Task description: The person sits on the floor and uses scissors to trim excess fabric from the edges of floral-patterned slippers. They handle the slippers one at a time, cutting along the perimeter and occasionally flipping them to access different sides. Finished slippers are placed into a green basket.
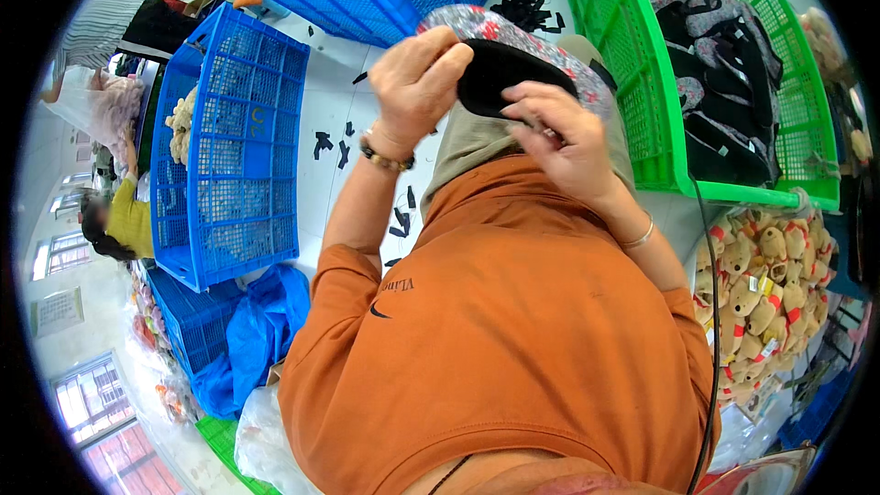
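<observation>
Above my lap is a soft, slipper-shaped fabric piece [573,62], grey with red specks outside and black on the side facing me. My left hand [417,82] is closed in a fist on its left end. At the lower edge of the black side, my right hand [564,133] has its fingers bent and drawn together. A small dark spot shows between these fingers, but what it is I cannot make out.
To the right, a green crate [674,133] holds many grey-and-black fabric pieces [729,73]. Blue crates [229,142] stand left and ahead. Black scraps [522,11] lie on the pale floor. Tan plush toys [765,280] are heaped at right; a person in yellow [133,220] is far left.
</observation>
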Action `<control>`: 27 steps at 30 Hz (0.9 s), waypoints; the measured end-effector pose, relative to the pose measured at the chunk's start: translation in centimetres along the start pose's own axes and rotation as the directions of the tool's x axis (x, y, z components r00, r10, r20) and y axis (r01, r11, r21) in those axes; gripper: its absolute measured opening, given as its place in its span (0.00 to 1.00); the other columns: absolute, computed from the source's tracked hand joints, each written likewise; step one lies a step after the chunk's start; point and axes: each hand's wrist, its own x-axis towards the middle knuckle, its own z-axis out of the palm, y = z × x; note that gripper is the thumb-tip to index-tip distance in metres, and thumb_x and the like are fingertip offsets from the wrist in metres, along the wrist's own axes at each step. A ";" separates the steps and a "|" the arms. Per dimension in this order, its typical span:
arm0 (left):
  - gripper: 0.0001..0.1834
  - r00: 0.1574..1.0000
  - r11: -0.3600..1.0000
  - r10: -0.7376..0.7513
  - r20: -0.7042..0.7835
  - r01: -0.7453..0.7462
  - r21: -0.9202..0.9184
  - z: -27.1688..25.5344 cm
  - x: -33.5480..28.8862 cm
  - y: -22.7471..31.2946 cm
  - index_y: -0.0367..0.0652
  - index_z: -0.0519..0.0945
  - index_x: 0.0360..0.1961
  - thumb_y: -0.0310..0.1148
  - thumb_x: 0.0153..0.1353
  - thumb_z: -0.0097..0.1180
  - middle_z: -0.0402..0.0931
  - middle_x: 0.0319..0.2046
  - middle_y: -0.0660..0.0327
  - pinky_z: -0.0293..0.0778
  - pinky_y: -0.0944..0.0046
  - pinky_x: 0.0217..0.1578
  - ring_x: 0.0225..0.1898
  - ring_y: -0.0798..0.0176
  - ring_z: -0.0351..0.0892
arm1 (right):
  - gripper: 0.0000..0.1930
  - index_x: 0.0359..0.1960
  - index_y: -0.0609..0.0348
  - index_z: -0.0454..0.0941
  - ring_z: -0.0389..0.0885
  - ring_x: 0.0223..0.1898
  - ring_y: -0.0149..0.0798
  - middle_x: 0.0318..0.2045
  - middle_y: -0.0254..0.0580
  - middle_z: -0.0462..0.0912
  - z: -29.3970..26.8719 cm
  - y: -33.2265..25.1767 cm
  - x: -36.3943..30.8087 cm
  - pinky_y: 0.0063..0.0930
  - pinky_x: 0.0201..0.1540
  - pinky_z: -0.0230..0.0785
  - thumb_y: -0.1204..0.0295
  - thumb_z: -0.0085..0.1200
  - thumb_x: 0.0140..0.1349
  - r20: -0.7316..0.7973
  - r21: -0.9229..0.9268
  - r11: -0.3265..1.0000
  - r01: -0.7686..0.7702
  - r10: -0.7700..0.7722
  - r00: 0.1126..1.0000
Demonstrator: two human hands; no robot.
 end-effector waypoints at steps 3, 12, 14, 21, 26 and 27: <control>0.06 0.961 0.961 0.276 0.023 -0.277 0.016 -2.4 2.3 -2.4 0.42 0.80 0.27 0.20 0.46 0.57 0.80 0.31 0.57 0.76 0.67 0.27 0.29 0.60 0.80 | 0.16 0.39 0.65 0.74 0.80 0.37 0.35 0.44 0.47 0.78 -1.5 -0.8 1.0 0.24 0.37 0.73 0.80 0.64 0.47 -0.151 -0.052 0.998 -0.034 0.026 0.988; 0.08 0.878 0.869 0.462 0.125 -0.419 -0.264 -0.9 2.3 2.1 0.44 0.75 0.29 0.28 0.43 0.57 0.73 0.30 0.64 0.74 0.70 0.30 0.29 0.66 0.75 | 0.21 0.41 0.58 0.74 0.79 0.37 0.44 0.45 0.46 0.76 -1.1 -0.8 2.2 0.29 0.35 0.75 0.83 0.58 0.40 -0.096 -0.298 0.943 0.147 -0.183 0.978; 0.09 0.915 0.906 0.373 0.154 -0.323 -0.274 -0.2 1.5 2.5 0.44 0.76 0.30 0.27 0.44 0.56 0.73 0.32 0.64 0.74 0.69 0.31 0.30 0.65 0.76 | 0.19 0.39 0.59 0.74 0.79 0.34 0.45 0.40 0.46 0.77 -0.9 0.8 1.4 0.30 0.33 0.74 0.84 0.56 0.41 -0.098 -0.339 0.935 0.107 -0.148 0.984; 0.21 0.968 0.925 -0.243 0.067 0.253 -0.285 1.6 -2.7 6.7 0.41 0.76 0.40 0.23 0.40 0.65 0.71 0.50 0.51 0.64 0.53 0.55 0.55 0.45 0.67 | 0.15 0.36 0.60 0.74 0.77 0.25 0.43 0.28 0.44 0.76 -0.8 0.9 1.2 0.29 0.28 0.71 0.84 0.55 0.43 -0.285 -0.380 0.920 -0.094 -0.020 0.958; 0.19 0.954 0.855 -0.295 0.057 0.290 -0.430 4.3 -3.1 2.6 0.39 0.78 0.37 0.12 0.42 0.57 0.75 0.45 0.52 0.74 0.62 0.45 0.47 0.54 0.76 | 0.16 0.38 0.60 0.73 0.78 0.25 0.41 0.28 0.43 0.76 -1.0 0.4 1.1 0.29 0.29 0.72 0.83 0.56 0.44 -0.271 -0.342 0.939 -0.039 -0.059 0.961; 0.17 0.955 0.826 -0.271 0.122 0.295 -0.480 4.4 -2.2 1.5 0.38 0.79 0.36 0.11 0.42 0.56 0.77 0.42 0.53 0.75 0.64 0.42 0.44 0.56 0.78 | 0.17 0.39 0.60 0.73 0.78 0.26 0.41 0.28 0.43 0.76 -1.1 0.4 1.1 0.29 0.29 0.72 0.84 0.56 0.44 -0.266 -0.332 0.943 -0.014 -0.080 0.961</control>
